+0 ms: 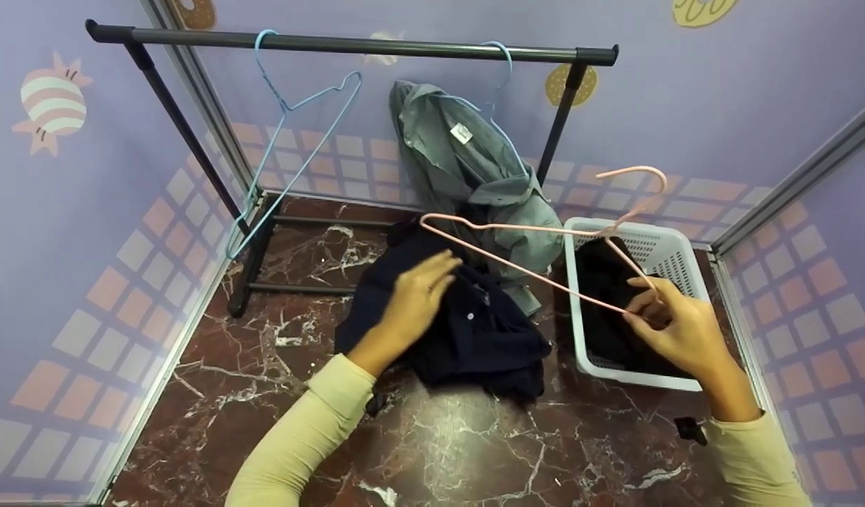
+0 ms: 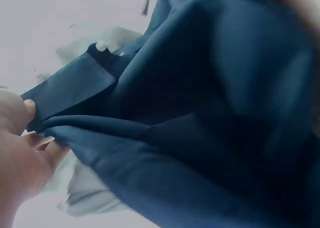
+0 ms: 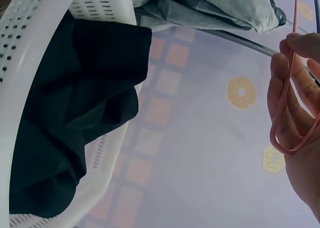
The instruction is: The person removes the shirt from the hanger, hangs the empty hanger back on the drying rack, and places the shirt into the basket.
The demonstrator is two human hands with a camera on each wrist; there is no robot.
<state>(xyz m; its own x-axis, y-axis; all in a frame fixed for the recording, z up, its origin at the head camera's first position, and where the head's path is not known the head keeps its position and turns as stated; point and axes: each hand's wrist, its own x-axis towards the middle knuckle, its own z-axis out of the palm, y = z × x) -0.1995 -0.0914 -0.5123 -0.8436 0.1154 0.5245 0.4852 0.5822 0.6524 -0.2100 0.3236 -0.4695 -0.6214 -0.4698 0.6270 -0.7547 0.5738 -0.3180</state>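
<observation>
A dark navy shirt (image 1: 475, 331) with a white button lies bunched on the floor. My left hand (image 1: 418, 292) is over its upper part; in the left wrist view, thumb and fingers pinch the edge of the shirt's collar (image 2: 75, 85). My right hand (image 1: 679, 327) grips a pink wire hanger (image 1: 517, 264) at one end, fingers curled round the wire. The hanger's other end reaches left above the shirt, and its hook points up. In the right wrist view, the hanger's rounded end (image 3: 285, 149) lies against my right palm.
A black rack (image 1: 362, 44) carries a bare blue hanger (image 1: 313, 158) and a grey-green shirt (image 1: 468, 148) on another blue hanger. At right, a white basket (image 1: 577, 324) holds dark clothing (image 1: 601, 338). Patterned walls stand on the sides and back; a small black object (image 1: 689, 429) lies by my right sleeve.
</observation>
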